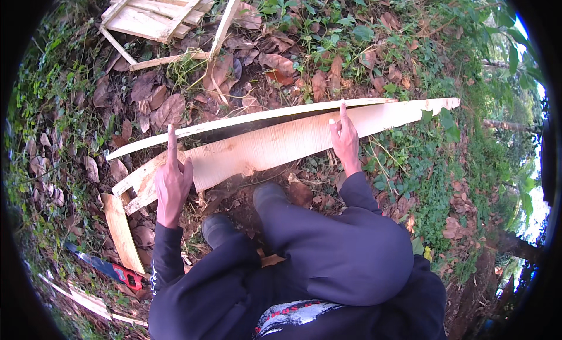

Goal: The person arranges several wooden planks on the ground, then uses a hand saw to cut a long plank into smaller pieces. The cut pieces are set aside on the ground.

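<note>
A wide, pale wooden board (263, 148) lies slantwise on the ground before my feet, its left end notched and its right end tapering. Along its far edge runs a long thin wooden strip (252, 118), with a dark gap between the two. My left hand (171, 188) is over the board's left part, index finger stretched to the strip and thumb apart. Farther right, my right hand (346, 142) lies over the board, its index fingertip at the strip and its thumb raised. The other fingers of both hands are mostly hidden. Neither hand visibly grips anything.
A handsaw (111, 271) with a red handle lies at the lower left, near a short wooden offcut (122, 231). Slatted wooden pieces (155, 15) and narrow sticks (170, 62) lie at the top left. Dry leaves and green plants cover the ground. My boots (269, 196) stand close to the board.
</note>
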The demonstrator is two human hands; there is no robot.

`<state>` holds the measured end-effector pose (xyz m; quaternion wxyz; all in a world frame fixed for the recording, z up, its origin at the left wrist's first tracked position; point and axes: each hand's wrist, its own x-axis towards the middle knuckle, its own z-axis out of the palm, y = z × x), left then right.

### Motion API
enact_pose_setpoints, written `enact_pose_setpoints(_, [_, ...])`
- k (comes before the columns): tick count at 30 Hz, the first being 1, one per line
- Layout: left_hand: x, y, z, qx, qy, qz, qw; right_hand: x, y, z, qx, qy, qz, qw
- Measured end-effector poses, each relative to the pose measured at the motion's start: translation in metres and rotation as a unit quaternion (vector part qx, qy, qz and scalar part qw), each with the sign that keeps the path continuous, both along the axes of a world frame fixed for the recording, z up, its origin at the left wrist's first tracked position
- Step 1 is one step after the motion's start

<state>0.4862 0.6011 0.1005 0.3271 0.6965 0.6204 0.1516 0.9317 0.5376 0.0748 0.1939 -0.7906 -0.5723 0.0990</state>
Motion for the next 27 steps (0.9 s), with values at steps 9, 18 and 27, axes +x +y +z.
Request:
enact_pose_setpoints(9, [-0.002, -0.005, 0.011, 0.034, 0.017, -0.004, 0.999, 0.007, 0.005, -0.017, 0.163, 0.179, -0.191, 0.951])
enact_pose_setpoints(18, [0.011, -0.029, 0.066, -0.071, -0.018, -0.023, 0.997, 0.02, 0.027, -0.046, 0.025, 0.631, -0.317, 0.707])
enact_pose_setpoints(27, [-0.033, -0.036, 0.182, -0.1, -0.124, 0.034, 0.987, 0.059, 0.05, 0.181, 0.321, 0.667, -0.086, 0.667])
